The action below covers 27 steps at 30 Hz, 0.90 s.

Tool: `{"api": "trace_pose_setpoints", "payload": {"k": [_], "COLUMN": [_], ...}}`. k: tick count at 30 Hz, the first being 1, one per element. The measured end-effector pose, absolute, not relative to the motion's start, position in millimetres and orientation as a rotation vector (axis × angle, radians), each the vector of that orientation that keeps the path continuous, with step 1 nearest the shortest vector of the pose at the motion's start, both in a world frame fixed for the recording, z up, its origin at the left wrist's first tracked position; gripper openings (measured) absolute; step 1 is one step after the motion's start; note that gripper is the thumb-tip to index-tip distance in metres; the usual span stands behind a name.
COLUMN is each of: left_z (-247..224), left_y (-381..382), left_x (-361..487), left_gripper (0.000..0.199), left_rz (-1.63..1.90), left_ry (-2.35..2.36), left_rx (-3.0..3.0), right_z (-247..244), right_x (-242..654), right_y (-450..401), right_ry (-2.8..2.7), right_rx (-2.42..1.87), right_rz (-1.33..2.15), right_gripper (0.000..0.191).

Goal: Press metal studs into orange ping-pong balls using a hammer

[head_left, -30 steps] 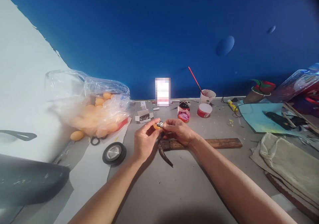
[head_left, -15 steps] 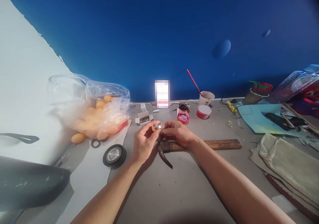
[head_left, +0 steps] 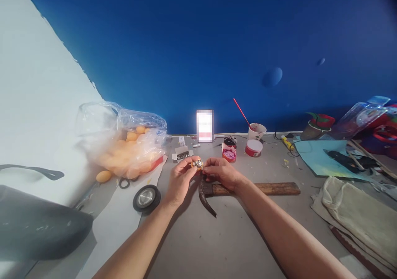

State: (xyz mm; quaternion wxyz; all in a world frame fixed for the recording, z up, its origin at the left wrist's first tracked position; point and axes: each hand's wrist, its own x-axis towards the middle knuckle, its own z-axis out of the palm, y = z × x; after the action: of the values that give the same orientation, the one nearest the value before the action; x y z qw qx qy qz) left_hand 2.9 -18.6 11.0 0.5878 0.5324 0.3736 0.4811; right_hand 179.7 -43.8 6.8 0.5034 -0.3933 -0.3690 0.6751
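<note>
Head view: a hammer (head_left: pixel 273 188) lay on the tabletop (head_left: pixel 217 246); just past its head, the left hand (head_left: pixel 181 181) pinched a shiny, orange-edged ball (head_left: pixel 197 163)! Right hand (head_left: pixel 223 173) bunched narrow beside it, contents unclear; beyond, an open box (head_left: pixel 182 155), then a cup (head_left: pixel 257 133).

On our grey worktop (head_left: pixel 231 246), the hammer (head_left: pixel 248 189) lies across the middle; the plastic bag of orange balls (head_left: pixel 127 148) sits toward our far left corner, and our folded cloth (head_left: pixel 359 217) lies by the right edge.

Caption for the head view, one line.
Left hand holds a shiny ball above a hammer; right hand beside it.
</note>
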Motion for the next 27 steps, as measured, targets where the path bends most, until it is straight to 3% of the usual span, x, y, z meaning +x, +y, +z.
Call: {"api": "trace_pose_setpoints", "payload": {"k": [12, 27], "left_z": [11.4, 11.1], "left_y": [-19.0, -21.6], "left_x": [5.5, 5.9], "left_gripper": [0.048, 0.039], "left_rz": [1.116, 1.075], "left_ry": [0.851, 0.810], "left_rx": [1.231, 1.134], "right_z": [9.1, 3.7], "right_x": [179.8, 181.0], "right_y": [-43.0, -42.1], "right_ry": [-0.899, -0.925], "right_rx": [-0.989, -0.994], "right_rz": [1.614, 1.627], "right_gripper": [0.034, 0.032]}}
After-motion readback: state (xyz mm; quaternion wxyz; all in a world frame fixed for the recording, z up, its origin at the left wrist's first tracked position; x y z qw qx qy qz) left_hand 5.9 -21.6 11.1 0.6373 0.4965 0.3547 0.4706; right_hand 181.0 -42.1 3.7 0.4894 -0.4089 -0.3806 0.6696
